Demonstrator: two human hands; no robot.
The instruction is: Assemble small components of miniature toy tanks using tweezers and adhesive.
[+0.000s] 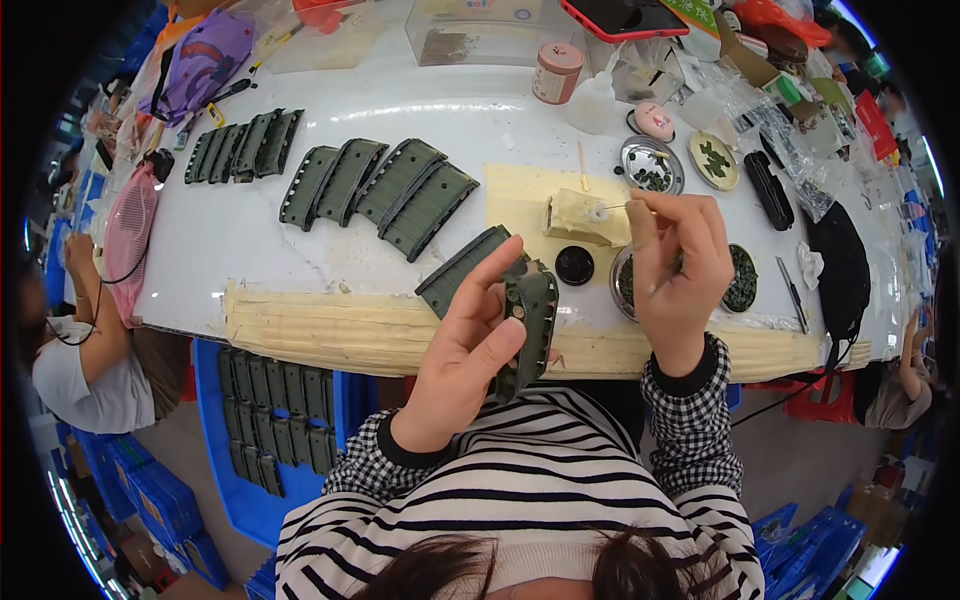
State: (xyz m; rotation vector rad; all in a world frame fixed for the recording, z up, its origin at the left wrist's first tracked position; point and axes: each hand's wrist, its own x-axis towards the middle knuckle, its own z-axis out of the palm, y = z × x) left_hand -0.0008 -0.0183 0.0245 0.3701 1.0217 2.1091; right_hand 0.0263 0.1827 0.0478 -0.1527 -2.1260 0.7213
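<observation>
My left hand (450, 370) is closed around a dark green moulded model part (538, 315) with a studded edge, held upright over the table's near edge. My right hand (690, 265) pinches a thin needle-like tool (617, 206). Its tip is at a whitish blob (598, 213) on a block wrapped in cream tape (575, 222). A black round cap (574, 265) lies just in front of the block. Behind my left fingers, a curved green panel (462, 272) rests on the table. Dishes of small green pieces (740, 280) are partly hidden by my right hand.
More curved green panels (415, 200) lie to the left. A metal dish (652, 165), a pale lid with green bits (713, 160), tweezers (791, 295) and a black mask (842, 265) are to the right. Below the table, a blue crate (225, 430) holds green parts.
</observation>
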